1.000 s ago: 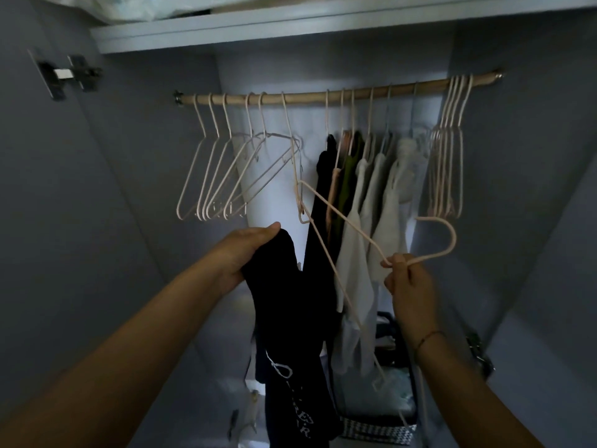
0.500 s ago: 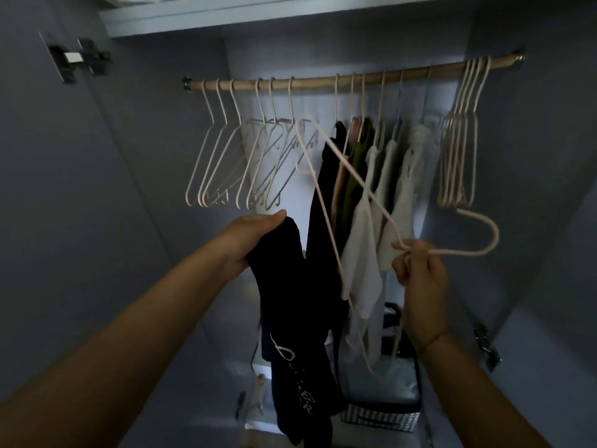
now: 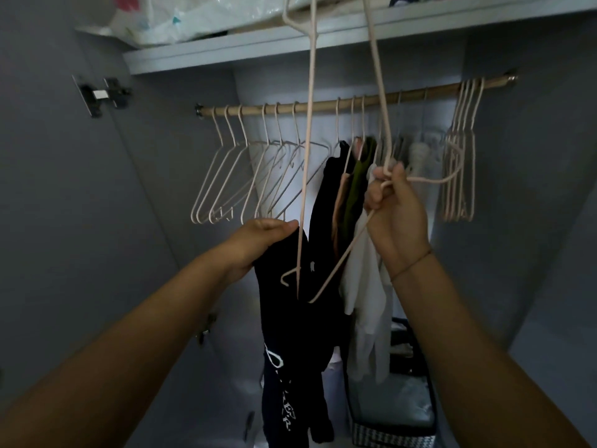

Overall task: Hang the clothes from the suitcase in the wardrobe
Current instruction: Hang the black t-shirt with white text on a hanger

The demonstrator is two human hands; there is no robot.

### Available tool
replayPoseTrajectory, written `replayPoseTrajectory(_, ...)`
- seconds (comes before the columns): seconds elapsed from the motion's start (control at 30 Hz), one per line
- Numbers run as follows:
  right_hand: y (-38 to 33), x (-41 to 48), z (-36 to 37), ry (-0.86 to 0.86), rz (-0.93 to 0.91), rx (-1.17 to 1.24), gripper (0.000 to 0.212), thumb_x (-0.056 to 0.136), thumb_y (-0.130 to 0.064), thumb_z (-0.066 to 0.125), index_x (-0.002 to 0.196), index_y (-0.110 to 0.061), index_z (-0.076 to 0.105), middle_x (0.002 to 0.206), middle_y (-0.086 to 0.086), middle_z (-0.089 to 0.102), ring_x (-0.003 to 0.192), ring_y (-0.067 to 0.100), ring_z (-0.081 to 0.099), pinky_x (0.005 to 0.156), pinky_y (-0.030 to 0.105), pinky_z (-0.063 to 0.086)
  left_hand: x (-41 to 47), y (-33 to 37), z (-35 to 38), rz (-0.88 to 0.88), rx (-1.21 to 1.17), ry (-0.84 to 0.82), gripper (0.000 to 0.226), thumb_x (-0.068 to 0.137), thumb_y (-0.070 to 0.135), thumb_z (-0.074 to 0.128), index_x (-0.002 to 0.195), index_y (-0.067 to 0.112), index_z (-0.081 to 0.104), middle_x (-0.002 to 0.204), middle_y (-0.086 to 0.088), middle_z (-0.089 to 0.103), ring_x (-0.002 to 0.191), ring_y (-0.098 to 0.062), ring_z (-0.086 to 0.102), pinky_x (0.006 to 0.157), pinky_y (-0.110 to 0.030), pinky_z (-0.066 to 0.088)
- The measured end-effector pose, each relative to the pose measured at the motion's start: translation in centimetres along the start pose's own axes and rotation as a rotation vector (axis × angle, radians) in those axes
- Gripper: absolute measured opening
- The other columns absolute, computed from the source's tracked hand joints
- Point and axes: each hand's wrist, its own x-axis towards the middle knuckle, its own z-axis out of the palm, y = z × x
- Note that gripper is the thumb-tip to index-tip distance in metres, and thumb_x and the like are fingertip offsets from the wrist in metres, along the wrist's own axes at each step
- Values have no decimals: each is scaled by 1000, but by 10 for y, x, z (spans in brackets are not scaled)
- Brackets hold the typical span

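Head camera looks up into the wardrobe past both raised arms. The right hand [image 3: 397, 215] has its fingers curled tight round the neck of a pale pink hanger [image 3: 308, 124], whose hook curves out to the right of the fist. From that grip one arm of the hanger runs up past the shelf [image 3: 258, 50] and out of view, and the other slants down and left to a corner lying against the black garment [image 3: 290, 334].

The left hand [image 3: 258, 240] clutches the top edge of that garment, fingers closed over the cloth. The garment hangs straight down beneath the hand, with white lettering low on it. The hanger's long bar passes just beside the left fingertips.

Above both hands runs the wooden rail [image 3: 323, 106]. Empty hangers [image 3: 226, 182] hang over the left hand, and hung clothes [image 3: 326, 195], dark and white, are between the two hands. A bunch of hangers [image 3: 462, 156] is beyond the right hand. A plastic bag [image 3: 168, 17] lies on the shelf.
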Motion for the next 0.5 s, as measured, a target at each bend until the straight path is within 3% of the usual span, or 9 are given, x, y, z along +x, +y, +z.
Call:
replayPoseTrajectory(0.1,14,-10,-1,-2,68,27,41,101,-21,30,79,-10,63,59,-4,58,44,5,38,51,15,31,-5,3,-6,18,-85,-17,24,89,32,59,87,13,73,80,-6,73,65,-14,68,62,-20,53)
replayPoseTrajectory(0.17,26,-18,-7,25,107,4,59,101,-19,29,58,-16,70,52,-4,52,43,6,37,49,16,31,-8,5,-10,42,-174,-31,24,91,31,56,88,13,72,78,-5,72,63,-12,67,61,-18,52)
replayPoseTrajectory(0.23,36,-24,-14,61,145,-26,65,102,-18,29,48,-17,65,47,-5,48,41,7,38,46,17,31,-12,9,-15,58,-240,-11,25,93,29,54,92,11,71,77,-4,72,63,-12,68,62,-18,53)
replayPoseTrajectory(0.37,40,-22,-35,103,171,-201,43,102,-16,30,64,-10,48,49,-6,47,42,6,35,46,18,26,-14,2,-34,22,-371,108,29,95,26,52,78,13,71,68,-2,72,59,-11,68,55,-19,54)
replayPoseTrajectory(0.43,36,-18,-46,74,156,-338,37,102,-15,30,68,-11,43,49,-7,44,42,5,33,47,18,26,-13,-9,-44,3,-437,129,34,95,25,51,70,15,73,72,-4,71,64,-13,70,60,-23,56)
replayPoseTrajectory(0.5,31,-15,-53,38,149,-445,38,102,-15,29,67,-11,42,48,-6,40,44,7,30,49,20,26,-13,-19,-51,-39,-473,161,28,96,25,51,79,12,70,75,-6,72,66,-15,70,66,-25,58)
